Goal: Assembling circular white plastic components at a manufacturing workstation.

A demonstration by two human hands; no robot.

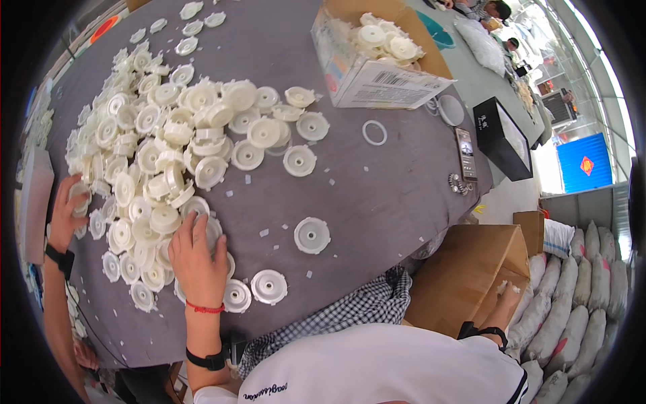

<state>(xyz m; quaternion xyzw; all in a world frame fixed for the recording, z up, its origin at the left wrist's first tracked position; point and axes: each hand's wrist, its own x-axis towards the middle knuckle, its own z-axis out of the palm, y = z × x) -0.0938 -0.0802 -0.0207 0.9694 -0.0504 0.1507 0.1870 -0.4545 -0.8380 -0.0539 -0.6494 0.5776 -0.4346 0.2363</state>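
My left hand, with a red cord and a black band at the wrist, lies on the near edge of a heap of cream-white round plastic parts. Its fingers are stretched and apart, touching the parts beneath. Far to the right, my right hand is at the mouth of a large cardboard box, its fingers curled and mostly hidden. Small white bits show at its fingertips; what they are I cannot make out. Single round parts lie on the grey-covered table near my left hand.
A co-worker's hand touches the heap's left edge. An open carton full of the parts stands at the back. A white ring, a phone and a black box lie to the right. White sacks are stacked beyond.
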